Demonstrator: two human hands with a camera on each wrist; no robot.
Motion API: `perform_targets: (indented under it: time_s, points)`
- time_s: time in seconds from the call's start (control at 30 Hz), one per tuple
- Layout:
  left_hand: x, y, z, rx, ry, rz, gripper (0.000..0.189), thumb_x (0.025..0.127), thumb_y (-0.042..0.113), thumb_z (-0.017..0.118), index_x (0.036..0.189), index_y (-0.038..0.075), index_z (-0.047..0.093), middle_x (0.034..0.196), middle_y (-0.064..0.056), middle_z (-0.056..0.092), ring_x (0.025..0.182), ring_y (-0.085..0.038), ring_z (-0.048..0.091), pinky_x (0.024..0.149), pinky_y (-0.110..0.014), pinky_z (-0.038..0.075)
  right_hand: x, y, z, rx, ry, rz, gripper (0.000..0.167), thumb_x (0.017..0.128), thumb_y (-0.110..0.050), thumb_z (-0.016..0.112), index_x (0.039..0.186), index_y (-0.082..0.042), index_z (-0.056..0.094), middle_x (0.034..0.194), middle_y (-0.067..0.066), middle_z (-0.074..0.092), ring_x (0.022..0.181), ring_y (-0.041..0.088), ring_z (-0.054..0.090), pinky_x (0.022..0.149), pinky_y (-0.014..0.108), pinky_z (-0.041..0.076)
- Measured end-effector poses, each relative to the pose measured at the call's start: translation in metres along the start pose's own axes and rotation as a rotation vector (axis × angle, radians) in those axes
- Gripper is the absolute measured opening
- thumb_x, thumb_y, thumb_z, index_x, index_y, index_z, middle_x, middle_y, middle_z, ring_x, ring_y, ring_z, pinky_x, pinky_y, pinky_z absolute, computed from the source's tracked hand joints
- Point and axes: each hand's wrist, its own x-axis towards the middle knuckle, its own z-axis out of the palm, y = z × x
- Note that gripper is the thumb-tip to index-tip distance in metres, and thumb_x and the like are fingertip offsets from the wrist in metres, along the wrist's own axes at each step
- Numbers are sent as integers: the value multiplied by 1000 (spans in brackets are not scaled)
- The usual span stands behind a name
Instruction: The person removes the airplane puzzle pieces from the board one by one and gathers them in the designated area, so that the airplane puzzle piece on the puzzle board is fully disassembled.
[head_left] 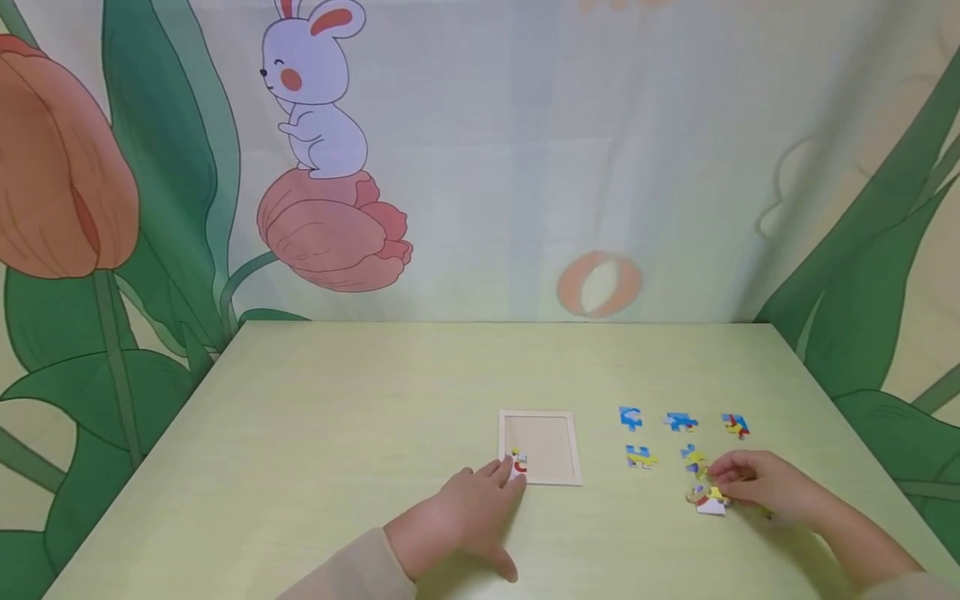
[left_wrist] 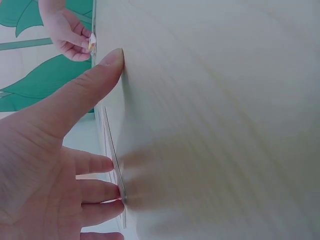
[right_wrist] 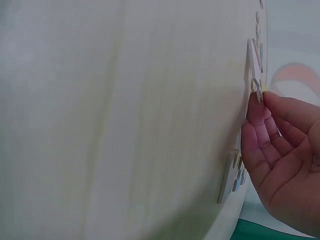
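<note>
A shallow wooden puzzle tray [head_left: 577,454] lies on the table, with one white-and-red jigsaw piece [head_left: 521,464] in its near left corner. My left hand [head_left: 477,510] rests on that corner, fingers extended and thumb spread aside; its fingertips touch the tray's edge in the left wrist view. On the right, my right hand [head_left: 776,487] pinches a white, red and yellow jigsaw piece [head_left: 711,506] between thumb and finger. In the right wrist view the pinched piece [right_wrist: 255,65] is tilted and seen nearly edge-on.
Blue jigsaw pieces [head_left: 681,422] lie in a row right of the tray, with blue-and-yellow pieces [head_left: 640,457] nearer. Another piece is mostly hidden beneath my right hand. A printed curtain [head_left: 480,167] hangs behind the table's far edge.
</note>
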Motion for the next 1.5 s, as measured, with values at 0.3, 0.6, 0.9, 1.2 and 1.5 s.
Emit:
perform_targets:
  time_s: [0.3,0.6,0.9,1.2,1.5]
  points:
    - [-2,-2,1,-23,13,4,108,58,73,69,138,8,37,150,-12,28,135,-24,30,97,-42,40,-1,-2,1,-47,-26,-27,20,87,-6,63,104,5,61,89,6,60,83,20,53,67,25,50]
    - [-4,-2,-1,-29,11,2,109,60,73,68,143,11,34,151,-12,24,136,-24,27,98,-42,39,-2,-3,2,-144,-7,-23,17,85,-5,65,100,1,62,88,2,60,81,18,52,66,23,47]
    - [-8,-1,-1,-15,16,-20,109,59,75,66,144,14,35,150,-16,24,136,-27,26,101,-44,36,-2,-11,6,-315,19,-62,9,83,1,64,90,-5,63,84,-1,59,79,17,52,70,29,47]
    - [-7,-2,2,14,21,-23,108,58,78,64,144,17,37,149,-14,27,134,-25,32,100,-42,37,-2,-12,9,-350,-11,-67,12,84,3,62,83,-9,66,81,-2,60,76,17,50,70,34,46]
    - [-6,-1,0,10,4,-31,109,57,77,65,144,18,36,149,-14,29,134,-25,32,102,-42,34,2,-27,14,-319,39,-84,9,88,-3,60,87,-10,65,84,0,60,78,16,52,70,33,47]
